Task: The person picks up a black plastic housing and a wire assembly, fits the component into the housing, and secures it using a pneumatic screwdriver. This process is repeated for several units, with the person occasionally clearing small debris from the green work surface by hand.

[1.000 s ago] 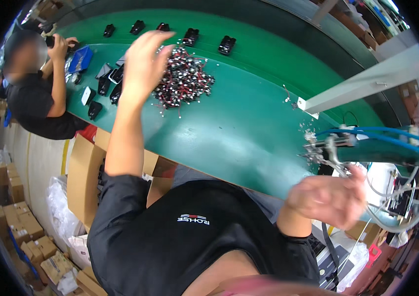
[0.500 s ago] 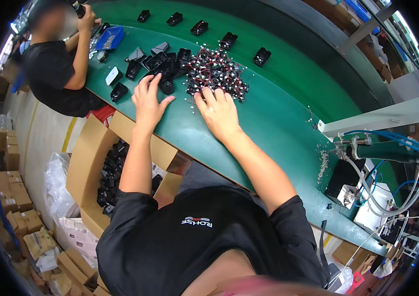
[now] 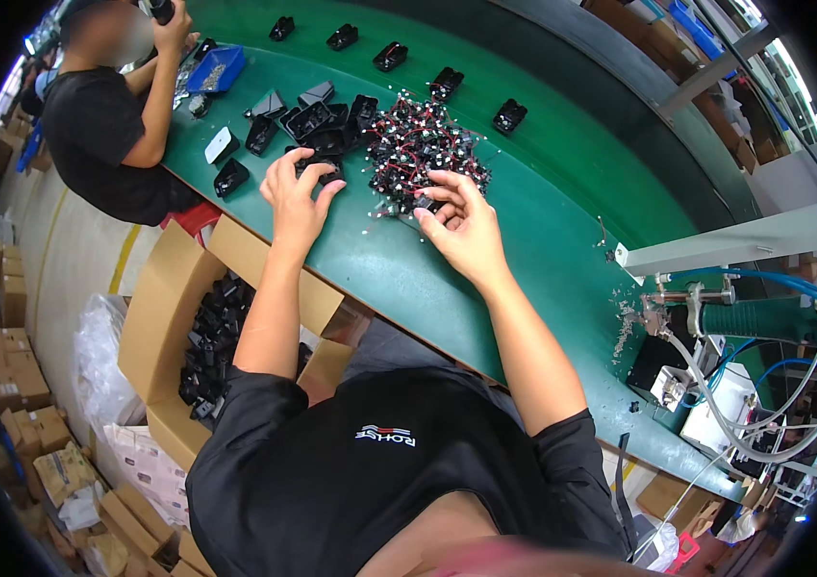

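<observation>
At the near edge of a heap of black plastic housings (image 3: pixel 312 120), my left hand (image 3: pixel 298 202) closes its fingers and thumb around one black housing (image 3: pixel 331 173), partly hidden behind the fingers. My right hand (image 3: pixel 466 231) pinches a small black wired part (image 3: pixel 425 202) between thumb and fingers. It is at the near side of a large pile of small black parts with red and black wires and white connectors (image 3: pixel 423 144).
Several black housings (image 3: pixel 390 56) stand in a row on the green belt (image 3: pixel 562 144). At the left, a co-worker (image 3: pixel 100 125) sits near a blue bin (image 3: pixel 216 69). An open carton of black parts (image 3: pixel 163 327) is below the table edge. A pneumatic machine (image 3: pixel 687 337) stands right.
My right hand has lifted off the pile and turned, now pinching a small wired part. My left hand has closed from an open pose onto a black housing.
</observation>
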Tool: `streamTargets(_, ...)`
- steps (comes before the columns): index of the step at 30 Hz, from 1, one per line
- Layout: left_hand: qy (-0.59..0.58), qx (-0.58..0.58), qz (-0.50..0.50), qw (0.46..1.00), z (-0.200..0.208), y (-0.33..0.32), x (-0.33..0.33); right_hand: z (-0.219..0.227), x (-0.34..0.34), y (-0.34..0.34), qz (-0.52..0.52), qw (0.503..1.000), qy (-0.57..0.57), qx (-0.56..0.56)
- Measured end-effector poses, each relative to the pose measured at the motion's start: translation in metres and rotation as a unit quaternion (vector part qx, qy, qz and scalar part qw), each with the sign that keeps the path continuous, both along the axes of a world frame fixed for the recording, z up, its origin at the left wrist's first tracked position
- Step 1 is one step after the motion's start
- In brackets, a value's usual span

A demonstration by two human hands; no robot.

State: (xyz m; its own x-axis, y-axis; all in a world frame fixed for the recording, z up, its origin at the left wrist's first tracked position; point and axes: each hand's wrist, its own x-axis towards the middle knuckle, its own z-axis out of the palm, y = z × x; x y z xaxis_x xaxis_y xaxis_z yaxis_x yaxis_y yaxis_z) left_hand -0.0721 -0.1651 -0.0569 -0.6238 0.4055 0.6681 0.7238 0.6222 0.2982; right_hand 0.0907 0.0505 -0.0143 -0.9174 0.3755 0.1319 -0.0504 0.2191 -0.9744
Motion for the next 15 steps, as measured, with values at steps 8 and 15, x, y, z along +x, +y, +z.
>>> streamTargets(8, -0.327, 0.366, -0.254, 0.833, 0.014, -0.03, 0.043, -0.005, 0.077, 0.009, -0.032, 0.979, -0.015, -0.199)
streamTargets(15, -0.582, 0.499, -0.342, 0.543, 0.019, -0.006, 0.113, -0.021, 0.164, 0.004, -0.138, 0.979, -0.021, -0.148)
